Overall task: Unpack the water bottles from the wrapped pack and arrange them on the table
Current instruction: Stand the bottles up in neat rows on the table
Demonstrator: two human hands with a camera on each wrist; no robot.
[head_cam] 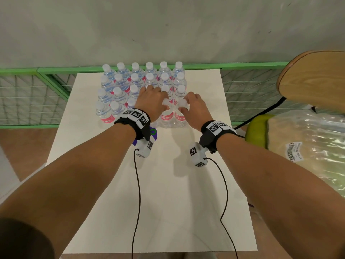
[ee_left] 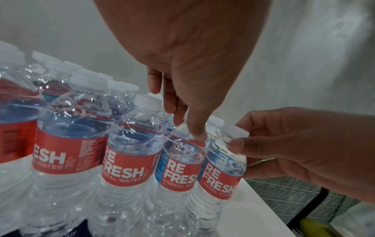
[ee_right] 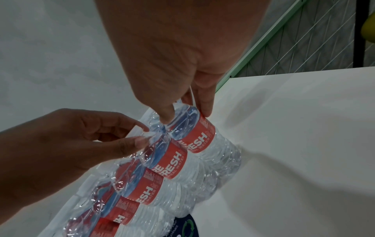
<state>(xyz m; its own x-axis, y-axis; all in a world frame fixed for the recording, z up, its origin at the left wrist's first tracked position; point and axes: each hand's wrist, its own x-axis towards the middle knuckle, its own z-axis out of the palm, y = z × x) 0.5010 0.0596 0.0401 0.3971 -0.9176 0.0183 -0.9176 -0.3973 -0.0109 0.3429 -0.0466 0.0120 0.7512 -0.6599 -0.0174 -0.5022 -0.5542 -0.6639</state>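
Note:
Several clear water bottles with red labels and white caps stand in rows at the far end of the white table. My left hand pinches the neck of a front-row bottle, seen close in the left wrist view under my left hand's fingers. My right hand grips the neck of the bottle beside it at the right corner. Both bottles stand upright on the table, touching each other.
A dark blue printed sheet with a green recycling mark lies under the front bottles. A chair with a wooden back stands to the right, with crumpled clear plastic wrap on its seat. A green mesh fence runs behind the table.

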